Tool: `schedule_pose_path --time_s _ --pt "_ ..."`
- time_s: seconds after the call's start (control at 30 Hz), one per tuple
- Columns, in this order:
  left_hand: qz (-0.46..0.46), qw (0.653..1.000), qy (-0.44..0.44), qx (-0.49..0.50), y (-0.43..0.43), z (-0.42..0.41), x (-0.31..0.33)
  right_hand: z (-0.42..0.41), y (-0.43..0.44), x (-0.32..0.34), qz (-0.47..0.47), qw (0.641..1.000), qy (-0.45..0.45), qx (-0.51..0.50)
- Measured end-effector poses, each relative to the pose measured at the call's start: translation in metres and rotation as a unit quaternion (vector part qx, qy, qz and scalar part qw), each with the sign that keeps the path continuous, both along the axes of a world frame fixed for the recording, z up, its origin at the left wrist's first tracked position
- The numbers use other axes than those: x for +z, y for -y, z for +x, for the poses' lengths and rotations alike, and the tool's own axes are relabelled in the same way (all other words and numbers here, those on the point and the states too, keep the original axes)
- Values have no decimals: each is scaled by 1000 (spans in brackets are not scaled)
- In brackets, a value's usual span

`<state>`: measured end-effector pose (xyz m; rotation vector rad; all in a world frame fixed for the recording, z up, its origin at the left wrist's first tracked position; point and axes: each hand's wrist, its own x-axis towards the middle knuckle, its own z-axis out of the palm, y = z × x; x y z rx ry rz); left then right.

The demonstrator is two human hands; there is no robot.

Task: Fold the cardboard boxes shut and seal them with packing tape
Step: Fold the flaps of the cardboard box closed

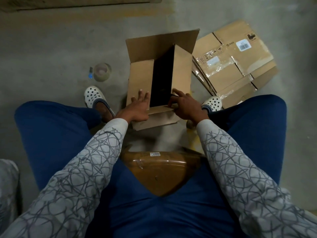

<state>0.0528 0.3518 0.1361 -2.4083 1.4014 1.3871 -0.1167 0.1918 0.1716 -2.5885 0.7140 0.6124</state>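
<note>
An open cardboard box (181, 69) stands on the concrete floor between my feet, its dark inside showing. Its far flap stands up, the left and right flaps lean inward, and the near flap hangs toward me. My left hand (137, 107) lies with straight fingers on the left flap near its front corner. My right hand (184, 105) rests at the front right corner, fingers spread over the right flap's lower edge and the near flap. A roll of clear packing tape (102, 72) lies on the floor to the left of the box.
A stack of flattened cardboard boxes (236, 64) with labels and old tape lies to the right. A small blue-tipped tool (90, 73) sits beside the tape roll. My white clogs (93, 96) flank the box. A taped brown box (159, 170) is under my lap.
</note>
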Motion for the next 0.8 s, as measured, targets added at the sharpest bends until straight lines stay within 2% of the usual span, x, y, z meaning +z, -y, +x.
schedule_pose_path --time_s 0.17,0.23,0.3,0.33,0.37,0.5,0.57,0.7,0.8 --pt "53 997 -43 22 8 17 -1 16 -9 -4 15 995 -73 71" --pt "62 985 -131 90 11 26 -6 22 -7 -3 33 994 -80 71" --pt "41 941 -263 209 15 32 -5 24 -3 -3 38 994 -79 67" --pt "33 924 -293 242 17 34 -7 25 -1 -4 39 994 -81 66" --pt "31 927 -289 237 20 35 -3 26 -2 -4 42 994 -82 65" --pt "61 967 -198 151 29 52 -1 29 -11 -21 14 999 -35 40" --pt "34 975 -127 181 25 64 -4 30 -13 -35 7 1000 1 0" --pt "-84 967 68 233 11 66 -14 31 -9 -60 -37 993 56 -95" --pt "-57 952 174 245 3 56 -29 30 -2 -80 -17 988 29 -150"
